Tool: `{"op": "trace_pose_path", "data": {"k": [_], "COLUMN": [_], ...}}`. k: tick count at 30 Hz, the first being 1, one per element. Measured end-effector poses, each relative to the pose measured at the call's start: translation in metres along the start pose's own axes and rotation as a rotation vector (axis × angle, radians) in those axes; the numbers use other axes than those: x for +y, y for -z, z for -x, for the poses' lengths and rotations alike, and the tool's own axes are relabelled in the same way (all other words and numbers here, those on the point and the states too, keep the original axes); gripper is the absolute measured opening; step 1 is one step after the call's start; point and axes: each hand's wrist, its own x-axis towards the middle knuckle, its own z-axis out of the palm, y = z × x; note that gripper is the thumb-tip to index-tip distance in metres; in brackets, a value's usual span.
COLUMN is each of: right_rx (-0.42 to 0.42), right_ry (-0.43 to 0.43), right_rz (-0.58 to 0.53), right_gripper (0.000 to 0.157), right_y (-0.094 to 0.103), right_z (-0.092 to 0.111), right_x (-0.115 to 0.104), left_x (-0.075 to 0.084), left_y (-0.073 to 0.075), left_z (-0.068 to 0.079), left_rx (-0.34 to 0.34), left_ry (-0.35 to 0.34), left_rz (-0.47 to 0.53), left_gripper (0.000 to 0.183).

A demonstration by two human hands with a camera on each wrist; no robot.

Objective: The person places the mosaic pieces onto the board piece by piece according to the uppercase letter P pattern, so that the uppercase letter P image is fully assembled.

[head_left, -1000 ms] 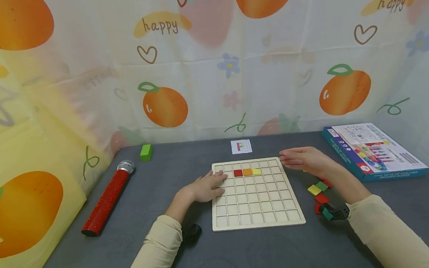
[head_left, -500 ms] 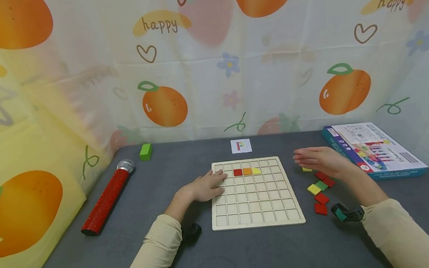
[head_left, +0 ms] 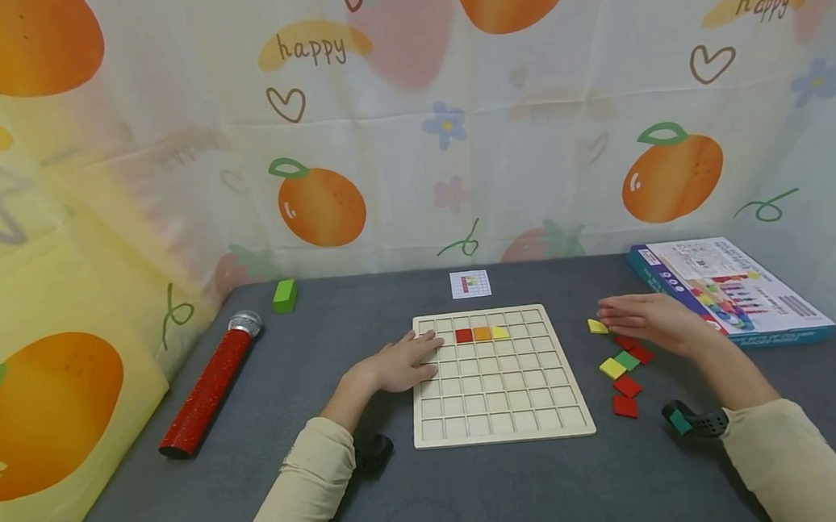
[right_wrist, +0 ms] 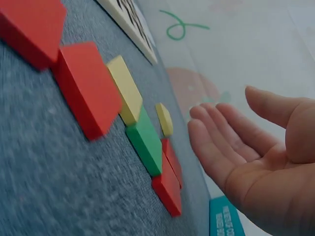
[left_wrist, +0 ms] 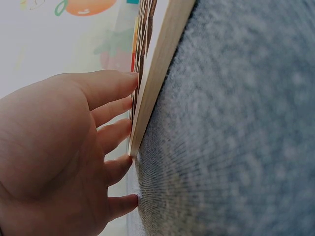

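On the left edge of a wooden grid board [head_left: 501,405], my left hand [head_left: 392,368] rests with spread fingers. The left wrist view has the fingertips touching the board's rim [left_wrist: 156,78]. One row of the grid carries a red tile [head_left: 464,336], an orange tile [head_left: 482,334] and a yellow tile [head_left: 500,333], side by side. To the right, my right hand [head_left: 658,321] hovers above loose tiles, fingers extended and holding nothing. Below it lie a green tile [right_wrist: 144,142], two yellow ones and several red ones, such as the near red tile [head_left: 625,407].
A small pattern card [head_left: 470,285] lies behind the board. At the back right is a flat game box [head_left: 733,295], close to my right forearm. A red microphone [head_left: 208,389] and a green block [head_left: 285,297] lie at the left. A printed curtain [head_left: 399,198] hangs behind the table.
My right hand has moved right, from the board's upper right corner to above the loose tiles, uncovering some of them. The left hand stays on the board.
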Motion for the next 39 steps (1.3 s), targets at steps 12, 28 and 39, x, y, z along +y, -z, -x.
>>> {"op": "trace_pose_path", "data": {"k": [12, 28, 39], "right_rx": [0.039, 0.102, 0.130], "right_ry": [-0.030, 0.001, -0.033], "right_rz": [0.168, 0.573, 0.651], "right_gripper": [0.057, 0.055, 0.052], "right_y": [0.011, 0.005, 0.002], "right_z": [0.009, 0.011, 0.006], "right_x": [0.004, 0.004, 0.005], "left_x": [0.000, -0.002, -0.002], "left_y": [-0.002, -0.003, -0.002], "left_z": [-0.001, 0.001, 0.001], "left_rx": [0.003, 0.014, 0.016], "left_ry": [-0.001, -0.009, -0.010], "left_rz": [-0.001, 0.012, 0.012], "left_gripper": [0.055, 0.054, 0.054]}}
